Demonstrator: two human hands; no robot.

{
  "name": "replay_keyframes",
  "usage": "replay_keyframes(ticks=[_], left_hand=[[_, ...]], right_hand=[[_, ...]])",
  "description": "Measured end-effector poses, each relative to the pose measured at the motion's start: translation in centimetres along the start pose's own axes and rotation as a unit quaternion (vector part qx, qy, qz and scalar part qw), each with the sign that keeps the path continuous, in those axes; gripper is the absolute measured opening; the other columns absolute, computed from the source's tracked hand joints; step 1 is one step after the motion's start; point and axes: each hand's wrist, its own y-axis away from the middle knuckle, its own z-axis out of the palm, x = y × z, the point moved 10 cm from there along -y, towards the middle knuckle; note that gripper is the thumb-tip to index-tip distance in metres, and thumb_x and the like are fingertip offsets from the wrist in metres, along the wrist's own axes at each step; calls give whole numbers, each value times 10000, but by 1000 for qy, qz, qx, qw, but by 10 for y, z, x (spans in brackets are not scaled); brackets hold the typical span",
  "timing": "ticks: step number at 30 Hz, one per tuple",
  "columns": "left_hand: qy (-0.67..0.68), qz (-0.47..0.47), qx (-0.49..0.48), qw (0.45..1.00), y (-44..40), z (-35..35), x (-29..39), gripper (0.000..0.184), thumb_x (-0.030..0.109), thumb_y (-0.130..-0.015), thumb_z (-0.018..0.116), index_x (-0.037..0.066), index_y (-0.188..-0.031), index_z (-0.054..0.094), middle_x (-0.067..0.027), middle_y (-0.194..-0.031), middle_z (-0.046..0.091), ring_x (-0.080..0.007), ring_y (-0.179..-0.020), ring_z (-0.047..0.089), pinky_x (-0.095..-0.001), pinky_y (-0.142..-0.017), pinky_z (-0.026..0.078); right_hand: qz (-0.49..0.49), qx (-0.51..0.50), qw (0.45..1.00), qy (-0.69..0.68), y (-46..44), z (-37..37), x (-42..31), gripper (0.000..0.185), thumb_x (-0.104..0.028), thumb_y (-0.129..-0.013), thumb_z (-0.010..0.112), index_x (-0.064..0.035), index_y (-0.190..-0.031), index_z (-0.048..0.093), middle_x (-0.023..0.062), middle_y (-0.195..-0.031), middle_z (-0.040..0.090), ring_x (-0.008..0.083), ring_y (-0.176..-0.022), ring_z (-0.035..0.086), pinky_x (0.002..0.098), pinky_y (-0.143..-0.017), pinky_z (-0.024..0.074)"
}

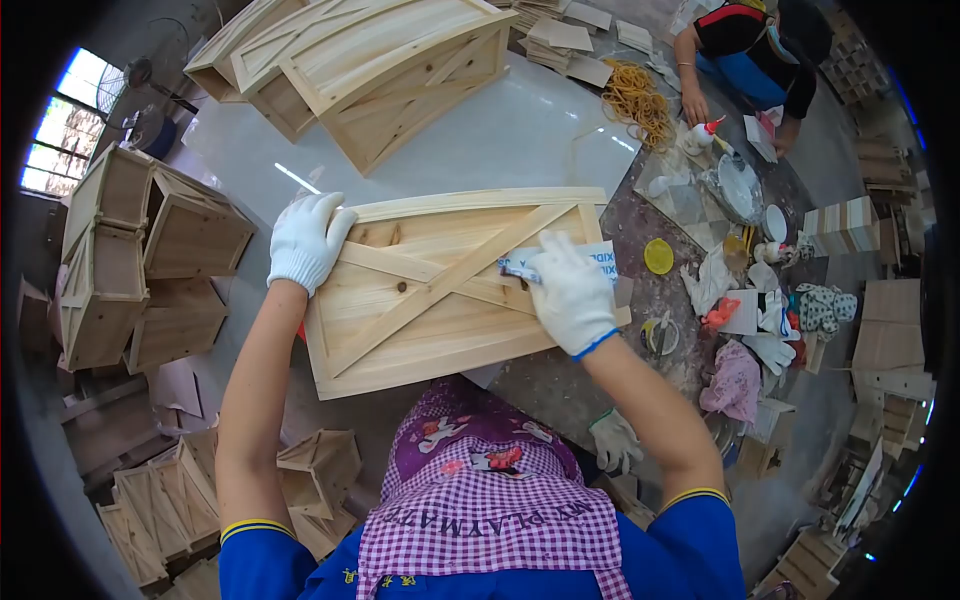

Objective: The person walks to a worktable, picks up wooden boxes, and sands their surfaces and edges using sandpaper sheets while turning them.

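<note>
A pale wooden box (470, 330) with an X of slats on its face lies tilted in front of me, one long edge curved. My left hand (309, 238), in a white knit glove, grips its upper left corner. On the right part of the face rests my right hand (572, 293), also gloved. Its fingers are closed on a folded sheet (603, 257) with blue print, which looks like sandpaper. That sheet lies against the slats near the box's right end, and the glove covers much of it.
Similar wooden boxes (400, 90) stand at the back of the grey table (240, 150). More boxes (150, 250) are stacked at left. Yellow rubber bands (638, 105), a red-capped bottle (702, 133) and several gloves and rags lie at right. A co-worker (745, 50) handles pieces at upper right.
</note>
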Motion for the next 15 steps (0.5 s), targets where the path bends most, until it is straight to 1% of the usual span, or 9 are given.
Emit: replay_keyframes(ticks=[3, 4, 6, 7, 9, 11, 12, 14, 15], left_hand=[[-27, -10, 5, 1000, 1, -2, 1, 434, 445, -1013, 602, 84, -1203, 751, -146, -1171, 749, -342, -1162, 660, -455, -1035, 492], [-32, -17, -4, 999, 2, -1, 0, 438, 449, -1014, 599, 85, -1206, 750, -148, -1161, 749, -345, -1153, 661, -457, -1030, 492], [-40, -24, -18, 999, -2, 0, 1, 446, 457, -1015, 593, 88, -1211, 748, -150, -1142, 749, -352, -1133, 665, -461, -1020, 494], [-39, -22, -16, 999, -6, 0, 2, 446, 457, -1015, 593, 88, -1211, 748, -150, -1142, 749, -352, -1133, 665, -461, -1020, 494], [-28, -33, -19, 999, -5, 1, 0, 450, 460, -1015, 591, 88, -1213, 748, -152, -1132, 749, -354, -1120, 669, -463, -1019, 493], [-24, -42, -23, 999, 0, 1, -4, 452, 462, -1015, 590, 88, -1213, 749, -153, -1127, 748, -355, -1113, 670, -464, -1018, 493], [-24, -39, -20, 999, 0, 2, -5, 440, 452, -1013, 594, 87, -1205, 748, -152, -1130, 747, -358, -1098, 670, -465, -1008, 495], [-22, -32, -13, 999, 0, 3, -4, 418, 432, -1008, 600, 83, -1188, 746, -149, -1136, 743, -364, -1069, 668, -469, -987, 500], [-22, -29, -11, 999, -4, 1, -6, 418, 432, -1008, 600, 83, -1188, 746, -149, -1136, 743, -364, -1069, 668, -469, -987, 500]], right_hand=[[-28, -239, 959, -148, 4, 0, -42, 308, -102, -952, 591, -226, -1168, 773, 102, -1068, 769, 303, -966, 756, 417, -792, 592], [-61, -299, 926, -222, 19, -12, -71, 332, -87, -938, 587, -236, -1168, 774, 87, -1051, 772, 284, -946, 759, 416, -783, 593], [-113, -547, 806, -196, 65, -21, -126, 389, -53, -904, 577, -237, -1187, 771, 79, -1062, 779, 272, -955, 758, 409, -786, 590], [-112, -545, 808, -194, 66, -21, -124, 389, -53, -904, 577, -237, -1187, 771, 79, -1062, 779, 272, -955, 758, 409, -786, 590], [-81, -202, 934, -284, 20, -71, -97, 394, -81, -896, 577, -244, -1197, 772, 80, -1034, 777, 280, -916, 751, 384, -770, 587], [21, -77, 975, -206, -18, -65, -37, 396, -75, -901, 572, -223, -1212, 767, 93, -1104, 765, 296, -1011, 720, 412, -874, 568], [21, -77, 975, -207, -21, -43, -32, 396, -75, -901, 572, -223, -1212, 767, 93, -1104, 765, 296, -1011, 720, 412, -874, 568], [17, -155, 988, -1, -17, 14, -27, 389, -71, -894, 589, -174, -1230, 758, 105, -1201, 739, 299, -1136, 666, 463, -1002, 508], [18, -152, 988, 1, -13, 15, -42, 389, -71, -894, 589, -174, -1230, 758, 105, -1201, 739, 299, -1136, 666, 463, -1002, 508]])
